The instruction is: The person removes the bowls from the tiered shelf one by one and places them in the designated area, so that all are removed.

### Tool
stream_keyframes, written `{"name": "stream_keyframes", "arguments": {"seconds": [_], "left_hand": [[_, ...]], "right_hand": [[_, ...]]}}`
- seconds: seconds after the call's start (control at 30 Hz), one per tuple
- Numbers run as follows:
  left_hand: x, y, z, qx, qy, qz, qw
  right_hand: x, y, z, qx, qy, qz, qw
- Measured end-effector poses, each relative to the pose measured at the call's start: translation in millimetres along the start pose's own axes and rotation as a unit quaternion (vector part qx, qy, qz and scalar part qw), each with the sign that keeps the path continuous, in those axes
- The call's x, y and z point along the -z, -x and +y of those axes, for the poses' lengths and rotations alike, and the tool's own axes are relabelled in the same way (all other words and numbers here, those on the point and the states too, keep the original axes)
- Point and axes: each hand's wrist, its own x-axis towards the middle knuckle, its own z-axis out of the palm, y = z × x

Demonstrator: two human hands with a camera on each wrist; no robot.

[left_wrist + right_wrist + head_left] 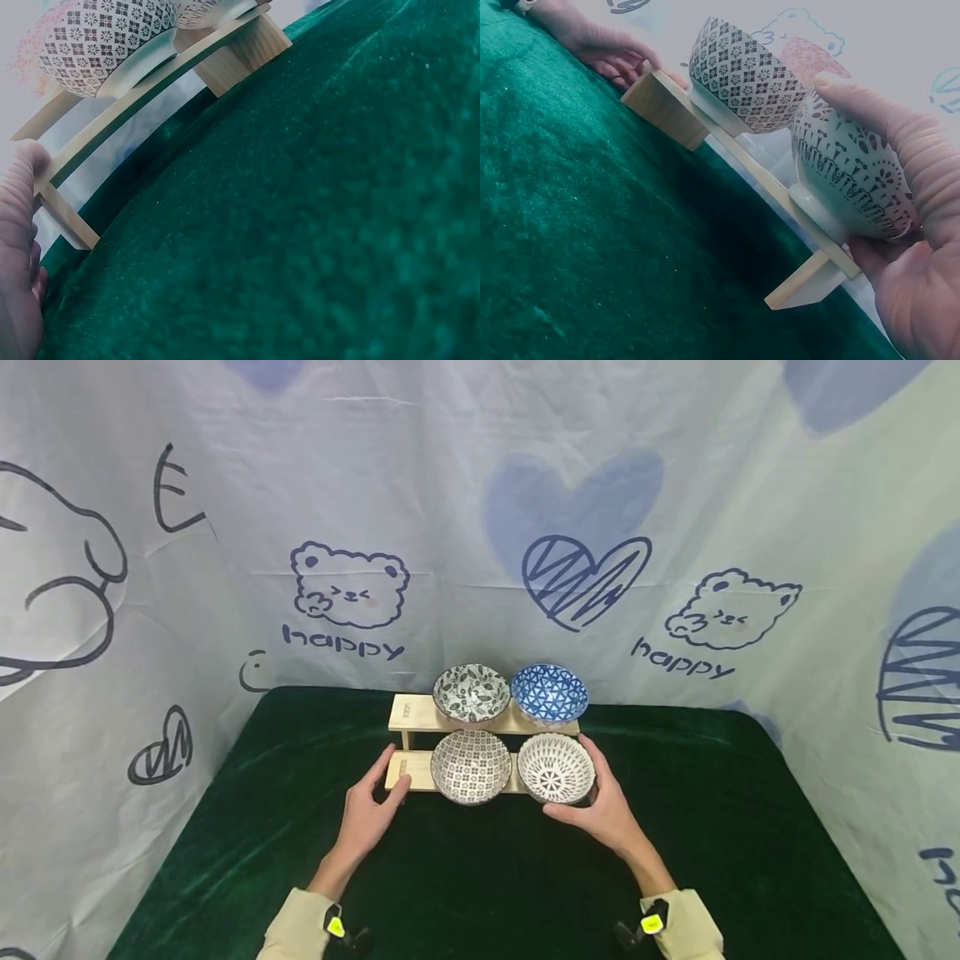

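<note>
Grip, right hand [603, 814]: curled round the white bowl [557, 768], thumb against its near rim, other fingers round its right side. Grip, left hand [367, 814]: clamped on the left end of the lower shelf [421, 767], thumb on top.
White bowl: one, round, no long axis; upright, foot on the lower shelf near its right end; just left of the right palm, well apart from the left hand.
Lower shelf: wooden, long axis running left to right between the hands.
Checked bowl [471, 767]: beside the white bowl, to its left.
Upper shelf [414, 713], behind: leaf-patterned bowl [471, 693] left, blue bowl [550, 693] right.
Pose: both forearms reaching forward over the green surface [480, 881], palms facing inward, right wrist angled toward the left.
</note>
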Motion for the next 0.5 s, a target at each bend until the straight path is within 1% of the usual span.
{"name": "stream_keyframes", "arguments": {"seconds": [0.2, 0.5], "left_hand": [[-1.7, 1.1, -4.2, 0.0, -0.001, 0.002, 1.0], [-2.8, 2.2, -6.3, -0.004, -0.003, 0.001, 1.0]], "right_hand": [[-2.0, 1.2, -1.2, -0.011, 0.001, 0.008, 0.9999], [-1.1, 2.7, -5.9, -0.025, 0.029, 0.01, 0.9992]]}}
